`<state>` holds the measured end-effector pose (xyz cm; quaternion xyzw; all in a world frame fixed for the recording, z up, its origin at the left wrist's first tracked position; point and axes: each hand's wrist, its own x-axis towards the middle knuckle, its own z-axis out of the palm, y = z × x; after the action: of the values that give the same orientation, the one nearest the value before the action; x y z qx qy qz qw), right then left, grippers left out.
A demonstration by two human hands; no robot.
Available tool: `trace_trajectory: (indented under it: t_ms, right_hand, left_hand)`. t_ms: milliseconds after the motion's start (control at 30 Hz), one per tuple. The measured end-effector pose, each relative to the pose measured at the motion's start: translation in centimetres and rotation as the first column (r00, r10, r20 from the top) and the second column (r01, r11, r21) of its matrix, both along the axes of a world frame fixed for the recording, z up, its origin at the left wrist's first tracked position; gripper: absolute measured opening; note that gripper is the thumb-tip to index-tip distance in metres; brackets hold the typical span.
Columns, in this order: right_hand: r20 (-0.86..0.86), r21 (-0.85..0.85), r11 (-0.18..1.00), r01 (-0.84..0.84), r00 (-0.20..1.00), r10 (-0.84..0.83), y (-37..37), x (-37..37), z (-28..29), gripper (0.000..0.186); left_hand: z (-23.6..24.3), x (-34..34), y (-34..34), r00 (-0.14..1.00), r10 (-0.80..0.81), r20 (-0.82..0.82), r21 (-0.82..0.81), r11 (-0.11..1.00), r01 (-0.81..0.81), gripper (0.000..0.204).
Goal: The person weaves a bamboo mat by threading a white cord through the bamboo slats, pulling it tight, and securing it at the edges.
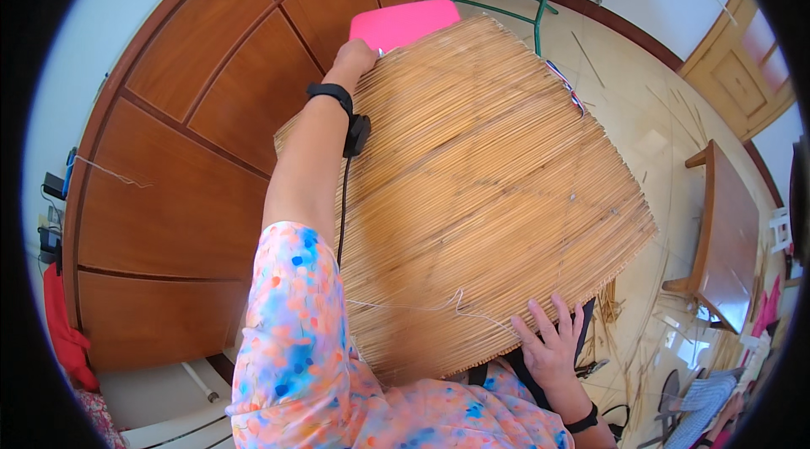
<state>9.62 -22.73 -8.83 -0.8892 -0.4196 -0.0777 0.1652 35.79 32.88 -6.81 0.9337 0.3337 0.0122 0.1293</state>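
A large tan reed mat, made of thin stalks laid side by side, stands slanted in front of me, across much of the view. At its upper left edge, my left hand is closed on the rim; its fingertips are mostly hidden. A small white bit shows beside those fingers. My right hand rests on the near lower edge with its fingers spread. Loose white string trails over the lower part of the mat toward the right hand. A striped ribbon hangs at the mat's far right edge.
Behind the mat is a pink plastic panel, next to wooden cabinet panels on the left. Green metal legs stand at the back. On the right, a low wooden table and loose stalks are on the tiled floor.
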Motion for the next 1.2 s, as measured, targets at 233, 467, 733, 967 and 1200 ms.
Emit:
trace_trajectory:
  t_ms: [233, 467, 733, 967, 1200]
  right_hand:
    - [0.001, 0.02, 1.0, 0.006, 1.0, -0.006, 0.2, 0.2, -0.1, 0.035]
    - [-0.003, 0.058, 0.998, -0.011, 1.0, 0.011, -0.1, 0.5, -0.5, 0.037]
    - [-0.001, 0.046, 0.998, -0.049, 0.999, 0.049, -0.6, 0.5, -0.2, 0.038]
    - [-0.103, 0.06, 0.996, -0.06, 0.992, 0.066, -0.9, 0.6, 0.4, 0.038]
    - [-0.064, 0.498, 0.866, -0.053, 0.993, 0.097, -1.2, -2.2, 3.6, 0.032]
  left_hand:
    - [0.0, 3.2, 1.6, 0.992, 0.028, -0.124, -0.116, 0.992, -0.043, 0.036]
    - [-0.8, 3.4, 2.3, 0.777, 0.566, 0.276, -0.77, 0.614, -0.174, 0.011]
    - [10.6, -1.8, 2.2, 0.367, 0.538, 0.759, -0.646, 0.694, 0.318, 0.024]
    - [12.8, -16.0, -13.4, 0.565, 0.418, 0.711, -0.682, 0.217, 0.698, 0.03]
    - [12.7, -26.1, -25.6, 0.733, 0.399, 0.551, -0.47, -0.578, 0.667, 0.022]
